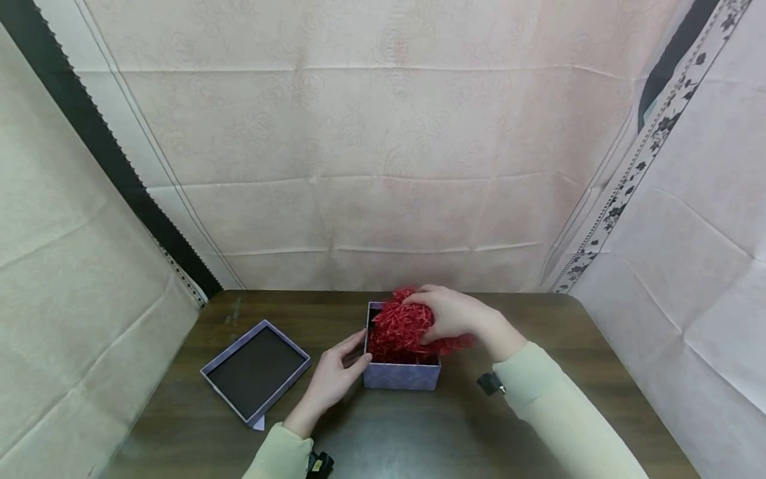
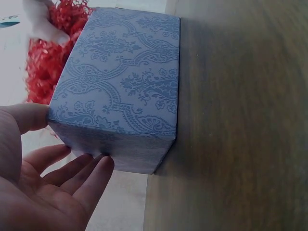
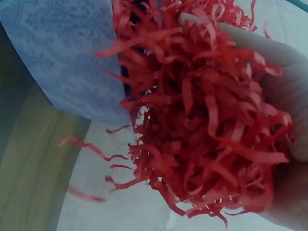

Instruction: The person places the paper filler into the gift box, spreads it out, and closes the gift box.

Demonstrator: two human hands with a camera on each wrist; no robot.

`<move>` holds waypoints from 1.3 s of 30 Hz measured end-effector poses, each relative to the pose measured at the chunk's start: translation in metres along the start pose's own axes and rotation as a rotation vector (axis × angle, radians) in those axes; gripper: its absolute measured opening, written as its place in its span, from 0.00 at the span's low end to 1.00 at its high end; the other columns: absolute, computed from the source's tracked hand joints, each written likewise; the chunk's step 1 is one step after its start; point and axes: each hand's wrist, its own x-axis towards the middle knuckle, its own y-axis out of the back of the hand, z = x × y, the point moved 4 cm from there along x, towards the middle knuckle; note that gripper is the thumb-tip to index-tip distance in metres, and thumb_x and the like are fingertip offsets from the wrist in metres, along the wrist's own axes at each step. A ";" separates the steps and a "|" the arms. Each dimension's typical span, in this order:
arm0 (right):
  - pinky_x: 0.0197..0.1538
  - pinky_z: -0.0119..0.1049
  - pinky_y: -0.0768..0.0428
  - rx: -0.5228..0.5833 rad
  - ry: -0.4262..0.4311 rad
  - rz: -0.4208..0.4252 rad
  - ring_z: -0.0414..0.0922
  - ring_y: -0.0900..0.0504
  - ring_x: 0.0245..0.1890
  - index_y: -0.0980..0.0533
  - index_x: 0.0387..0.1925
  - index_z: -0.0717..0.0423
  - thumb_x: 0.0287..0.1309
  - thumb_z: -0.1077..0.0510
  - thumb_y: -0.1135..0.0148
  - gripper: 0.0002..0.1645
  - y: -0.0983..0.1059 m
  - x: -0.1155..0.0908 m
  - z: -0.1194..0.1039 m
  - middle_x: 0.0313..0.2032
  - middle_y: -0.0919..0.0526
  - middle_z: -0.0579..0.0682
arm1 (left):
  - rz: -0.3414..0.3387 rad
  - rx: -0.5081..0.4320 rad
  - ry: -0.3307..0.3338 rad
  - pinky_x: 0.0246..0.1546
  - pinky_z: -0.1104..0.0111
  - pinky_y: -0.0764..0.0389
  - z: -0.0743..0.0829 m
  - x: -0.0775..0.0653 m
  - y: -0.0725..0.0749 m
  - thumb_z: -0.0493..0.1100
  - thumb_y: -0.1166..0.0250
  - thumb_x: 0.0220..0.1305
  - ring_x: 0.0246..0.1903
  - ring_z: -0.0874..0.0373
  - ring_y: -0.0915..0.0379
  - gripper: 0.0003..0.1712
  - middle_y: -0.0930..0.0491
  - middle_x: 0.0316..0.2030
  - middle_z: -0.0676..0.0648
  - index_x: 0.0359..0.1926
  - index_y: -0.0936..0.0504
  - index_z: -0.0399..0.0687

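A bluish-purple patterned box [image 1: 402, 377] stands on the table, its top open. Red shredded paper [image 1: 399, 327] heaps up in it and spills over the right rim. My right hand [image 1: 449, 313] grips a clump of this paper from above, thumb in front and fingers behind; loose strands hang down in the right wrist view. At the box's left side is my left hand [image 1: 335, 374]. In the left wrist view its fairly straight fingers [image 2: 91, 180] touch the short side, with the thumb by the rim corner. The paper hides most of the box's inside.
A lid [image 1: 257, 372] with a dark inside and purple rim lies askew on the brown table [image 1: 383, 439], to the left. A small pale tab [image 1: 259, 424] sticks out at its near corner. Pale cloth [image 1: 383, 166] hangs behind and on both sides.
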 end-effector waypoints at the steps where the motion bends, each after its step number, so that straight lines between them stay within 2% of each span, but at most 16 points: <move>1: 0.65 0.60 0.19 -0.008 -0.001 -0.005 0.56 0.23 0.66 0.21 0.70 0.41 0.48 0.52 0.13 0.45 -0.002 0.004 -0.002 0.68 0.24 0.56 | 0.000 0.000 0.000 0.62 0.56 0.18 0.000 0.000 0.000 0.37 0.31 0.75 0.68 0.43 0.24 0.31 0.26 0.72 0.37 0.75 0.26 0.37; 8: 0.66 0.60 0.20 -0.078 -0.041 -0.062 0.57 0.23 0.68 0.22 0.71 0.41 0.48 0.51 0.13 0.47 -0.018 0.025 -0.010 0.71 0.25 0.56 | -0.011 0.013 -0.008 0.62 0.54 0.17 0.000 0.001 0.001 0.39 0.31 0.75 0.67 0.42 0.24 0.32 0.26 0.72 0.37 0.75 0.26 0.39; 12: 0.65 0.58 0.19 -0.121 -0.040 -0.092 0.55 0.22 0.67 0.22 0.71 0.41 0.49 0.50 0.13 0.46 -0.029 0.033 -0.016 0.71 0.24 0.56 | -0.013 0.036 -0.007 0.61 0.53 0.17 -0.001 0.001 0.001 0.41 0.30 0.75 0.67 0.42 0.24 0.32 0.27 0.73 0.36 0.75 0.26 0.36; 15: 0.64 0.56 0.18 -0.137 -0.025 -0.093 0.54 0.21 0.66 0.21 0.71 0.41 0.49 0.50 0.14 0.46 -0.036 0.036 -0.022 0.70 0.23 0.54 | -0.007 0.021 -0.003 0.61 0.52 0.17 -0.001 0.001 0.000 0.41 0.30 0.75 0.68 0.40 0.25 0.32 0.28 0.72 0.33 0.73 0.26 0.33; 19: 0.63 0.59 0.18 -0.139 -0.016 -0.088 0.54 0.20 0.65 0.21 0.70 0.39 0.49 0.49 0.14 0.44 -0.045 0.040 -0.026 0.70 0.23 0.53 | -0.006 0.019 -0.008 0.61 0.52 0.17 -0.001 0.002 0.000 0.41 0.30 0.75 0.68 0.38 0.25 0.31 0.28 0.73 0.31 0.73 0.25 0.32; 23: 0.62 0.62 0.17 -0.129 -0.006 -0.088 0.55 0.20 0.65 0.20 0.69 0.40 0.48 0.51 0.14 0.43 -0.057 0.046 -0.022 0.69 0.22 0.53 | -0.014 0.043 -0.022 0.60 0.52 0.17 -0.001 0.001 0.001 0.42 0.31 0.76 0.66 0.36 0.24 0.32 0.29 0.72 0.30 0.73 0.26 0.31; 30: 0.65 0.58 0.19 -0.111 0.011 -0.095 0.53 0.21 0.66 0.21 0.71 0.44 0.52 0.53 0.16 0.43 -0.074 0.053 -0.010 0.70 0.22 0.53 | -0.024 0.052 -0.004 0.61 0.54 0.17 -0.001 0.001 0.002 0.42 0.31 0.76 0.67 0.39 0.25 0.33 0.29 0.73 0.32 0.75 0.27 0.34; 33: 0.65 0.57 0.19 -0.065 0.020 -0.120 0.53 0.23 0.68 0.23 0.73 0.42 0.52 0.49 0.16 0.46 -0.067 0.049 -0.011 0.72 0.25 0.53 | -0.021 0.047 -0.003 0.61 0.54 0.17 -0.001 0.001 0.002 0.42 0.31 0.75 0.67 0.39 0.25 0.33 0.29 0.73 0.32 0.75 0.27 0.34; 36: 0.66 0.58 0.20 0.012 0.036 -0.145 0.54 0.27 0.71 0.25 0.75 0.39 0.51 0.46 0.14 0.49 -0.046 0.039 -0.016 0.76 0.30 0.52 | -0.011 0.043 -0.008 0.60 0.53 0.17 -0.001 0.001 0.002 0.42 0.31 0.76 0.67 0.38 0.24 0.33 0.29 0.72 0.30 0.74 0.27 0.32; 39: 0.69 0.61 0.23 0.079 0.047 -0.122 0.56 0.31 0.74 0.25 0.75 0.38 0.50 0.45 0.13 0.50 -0.025 0.026 -0.016 0.78 0.33 0.53 | -0.007 0.041 -0.013 0.61 0.50 0.17 -0.002 0.002 0.001 0.41 0.31 0.76 0.67 0.36 0.25 0.33 0.29 0.72 0.28 0.73 0.27 0.29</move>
